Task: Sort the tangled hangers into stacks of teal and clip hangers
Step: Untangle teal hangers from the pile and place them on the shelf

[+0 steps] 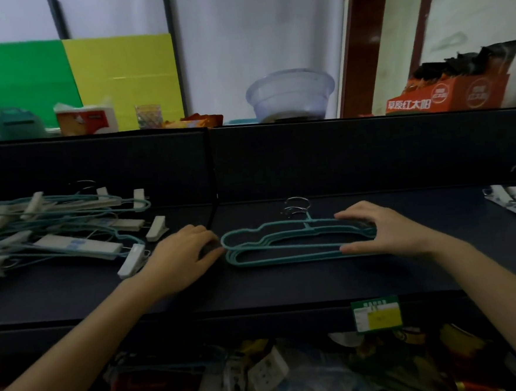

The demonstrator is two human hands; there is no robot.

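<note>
Nearest, a green and yellow label (376, 313) is stuck on the front edge of the dark bench (287, 285), with a jumble of packets below it. Both forearms reach in over the bench. The left hand (178, 256) has its fingers (203, 237) bent, tips against the left end of the teal hangers (285, 250); whether they grip the wire or only push it I cannot tell. The right hand (384, 232) spans the right end, thumb on the near bar and fingers arched over the far shoulder, holding the stack between them.

The teal hangers lie flat mid-bench, a few nested together, hooks pointing far. They look light, thin and fairly stiff, probably springy and apt to snag. A hold at both ends, or at the neck under the hooks, should keep them aligned.

To their left sits the tangled pile (55, 234) of teal wire and white clips. At the right edge lie clip hangers (513, 203). Beyond the back ledge stand a clear bowl (291, 93) and an orange box (448, 93).
</note>
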